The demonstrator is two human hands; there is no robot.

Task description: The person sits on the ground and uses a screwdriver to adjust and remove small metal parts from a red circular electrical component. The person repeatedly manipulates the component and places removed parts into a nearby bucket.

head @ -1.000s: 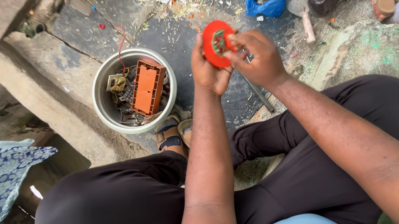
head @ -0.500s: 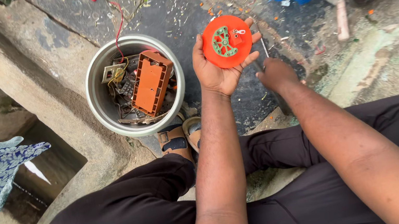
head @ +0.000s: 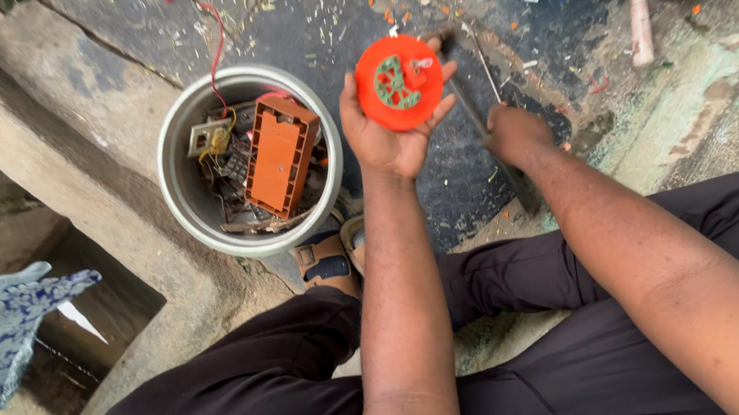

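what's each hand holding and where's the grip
Left hand cradles an orange round disc by its rim and back. Right hand grips a thin metal rod mid-length.

Orange disc (head: 400, 82) in left hand (head: 389, 131)
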